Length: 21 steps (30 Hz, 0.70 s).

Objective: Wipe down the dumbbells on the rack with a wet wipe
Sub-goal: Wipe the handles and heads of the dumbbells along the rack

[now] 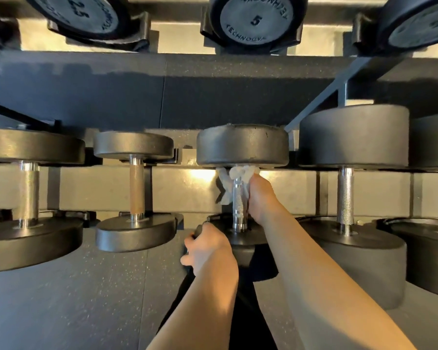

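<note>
The right hand (259,198) clutches a white wipe (232,184) around the steel handle of the middle dumbbell (242,145) on the rack (182,188). The left hand (208,248) grips its near head. Upper dumbbells read "TECHNOGYM", "5" (256,20) and "25" (79,8).

Dumbbell end (256,20): "5", "TECHNOGYM"; left one (82,11) seemingly "25".

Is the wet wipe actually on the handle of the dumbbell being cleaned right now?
Touching. The head view shows the white wet wipe bunched around the top of the chrome handle, held there by the right hand.
</note>
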Available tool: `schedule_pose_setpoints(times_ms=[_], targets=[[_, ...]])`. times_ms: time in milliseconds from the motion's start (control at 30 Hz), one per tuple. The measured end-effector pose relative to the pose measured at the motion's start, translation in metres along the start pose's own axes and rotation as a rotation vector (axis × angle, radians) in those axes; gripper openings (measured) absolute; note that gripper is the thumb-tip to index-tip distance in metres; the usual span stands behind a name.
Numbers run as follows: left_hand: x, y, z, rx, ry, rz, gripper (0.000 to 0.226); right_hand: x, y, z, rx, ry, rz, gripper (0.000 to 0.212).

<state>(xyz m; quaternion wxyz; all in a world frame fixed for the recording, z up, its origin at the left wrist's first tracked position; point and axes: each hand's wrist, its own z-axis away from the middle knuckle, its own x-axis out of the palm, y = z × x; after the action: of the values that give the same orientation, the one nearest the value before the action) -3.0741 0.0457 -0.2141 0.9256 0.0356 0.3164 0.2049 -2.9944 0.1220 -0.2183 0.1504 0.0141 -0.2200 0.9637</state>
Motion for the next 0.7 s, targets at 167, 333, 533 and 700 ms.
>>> schedule_pose_setpoints(times_ms=[167, 333, 533, 700], targets=[[-0.002, 0.006, 0.004, 0.023, 0.004, 0.005, 0.047, 0.006, 0.005, -0.001, -0.234, 0.047, 0.464, 0.037], [-0.002, 0.003, 0.007, 0.015, 0.010, 0.027, 0.050, 0.008, 0.029, -0.003, -0.551, 0.355, 0.917, 0.031], [-0.001, 0.002, 0.000, 0.031, -0.009, 0.036, 0.048, 0.010, -0.001, -0.016, -0.299, 0.221, 0.790, 0.033], [-0.001, 0.002, 0.002, 0.029, -0.009, 0.032, 0.045, -0.012, -0.003, -0.012, -0.255, 0.023, 0.599, 0.039]])
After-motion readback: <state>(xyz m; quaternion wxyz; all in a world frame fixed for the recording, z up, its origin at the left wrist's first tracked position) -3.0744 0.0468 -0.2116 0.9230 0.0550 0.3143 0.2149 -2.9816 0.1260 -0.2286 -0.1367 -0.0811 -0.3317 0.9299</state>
